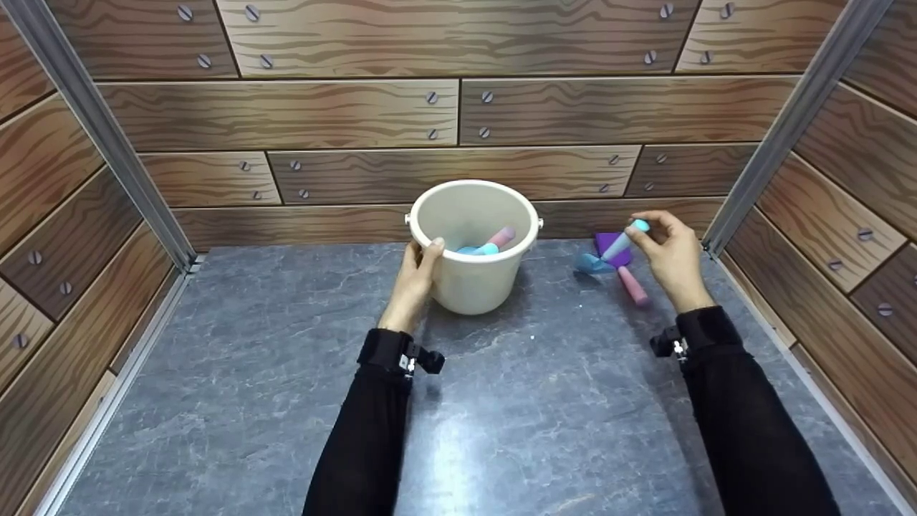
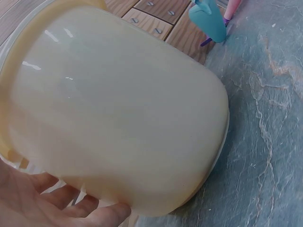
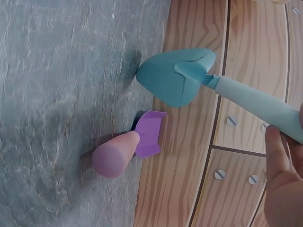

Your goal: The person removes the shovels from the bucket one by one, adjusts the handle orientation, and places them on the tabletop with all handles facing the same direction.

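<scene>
A cream plastic bucket (image 1: pixel 473 283) stands on the grey marbled surface against the back wall. My left hand (image 1: pixel 415 279) grips its near left rim, thumb over the edge and fingers along the outside. Inside the bucket lie a pink handle (image 1: pixel 501 238) and a turquoise one (image 1: pixel 487 249); their lower parts are hidden. My right hand (image 1: pixel 670 254) pinches the pale blue handle of a teal toy trowel (image 3: pixel 170 78), its blade pointing down and left. Below the trowel lies a purple toy shovel (image 3: pixel 149 135) with a pink handle (image 3: pixel 116 153).
Wood-patterned panels (image 1: pixel 358 115) form the back wall and both sides, joined by grey metal corner posts (image 1: pixel 781 115). The grey surface (image 1: pixel 251 401) extends in front of the bucket and between the forearms. Each wrist carries a black strap with a small camera.
</scene>
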Available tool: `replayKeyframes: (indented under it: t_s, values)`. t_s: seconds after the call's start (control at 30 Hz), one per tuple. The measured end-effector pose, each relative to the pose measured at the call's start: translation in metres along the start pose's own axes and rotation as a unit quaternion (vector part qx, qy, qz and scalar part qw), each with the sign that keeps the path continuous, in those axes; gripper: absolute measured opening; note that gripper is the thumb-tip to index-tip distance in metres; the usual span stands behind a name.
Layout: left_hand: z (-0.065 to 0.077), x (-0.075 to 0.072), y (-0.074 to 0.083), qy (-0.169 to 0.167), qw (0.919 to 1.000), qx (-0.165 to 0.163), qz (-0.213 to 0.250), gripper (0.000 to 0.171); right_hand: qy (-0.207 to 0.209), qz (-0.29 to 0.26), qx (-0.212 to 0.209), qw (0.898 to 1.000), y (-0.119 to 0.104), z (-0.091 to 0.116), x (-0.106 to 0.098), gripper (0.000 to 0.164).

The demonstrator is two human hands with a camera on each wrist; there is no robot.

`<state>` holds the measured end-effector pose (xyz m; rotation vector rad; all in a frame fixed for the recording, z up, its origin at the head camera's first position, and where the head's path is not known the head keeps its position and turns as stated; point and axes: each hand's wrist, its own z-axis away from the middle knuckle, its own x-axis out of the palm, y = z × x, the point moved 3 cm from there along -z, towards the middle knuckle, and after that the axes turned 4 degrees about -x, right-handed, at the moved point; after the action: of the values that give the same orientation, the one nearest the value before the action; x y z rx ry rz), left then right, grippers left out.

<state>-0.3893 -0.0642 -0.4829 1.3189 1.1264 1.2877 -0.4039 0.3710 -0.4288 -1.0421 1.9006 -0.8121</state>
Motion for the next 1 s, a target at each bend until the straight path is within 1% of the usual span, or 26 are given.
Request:
replayKeyframes:
  t_s: [0.23, 0.4, 0.53, 0.73, 0.83, 0.93, 1.0]
  values:
    - [0.000, -0.001, -0.002, 0.001, 1.0000, -0.002, -0.003, 0.089, -0.023, 0.002, -0.006, 1.000, 0.000, 0.004, 0.001, 0.036]
    - [0.000, -0.002, -0.003, -0.002, 0.9999, -0.005, -0.009, 0.091, -0.054, 0.041, -0.005, 0.998, -0.003, 0.008, 0.001, 0.035]
    - [0.001, -0.003, -0.003, -0.002, 0.9997, -0.004, -0.023, 0.091, -0.089, 0.078, 0.003, 0.993, -0.003, 0.012, 0.003, 0.036]
    - [0.000, -0.002, -0.002, -0.001, 0.9997, -0.002, -0.023, 0.091, -0.122, 0.132, 0.013, 0.984, 0.000, 0.017, 0.004, 0.037]
    - [-0.001, -0.001, -0.002, -0.002, 0.9997, -0.001, -0.023, 0.090, -0.129, 0.172, 0.002, 0.977, 0.000, 0.019, 0.005, 0.034]
    - [-0.001, -0.002, -0.001, 0.000, 0.9996, -0.002, -0.026, 0.091, -0.136, 0.216, -0.016, 0.967, 0.000, 0.021, 0.007, 0.031]
    - [-0.001, -0.002, -0.001, 0.001, 0.9996, -0.003, -0.029, 0.091, -0.144, 0.235, -0.024, 0.961, 0.000, 0.022, 0.009, 0.030]
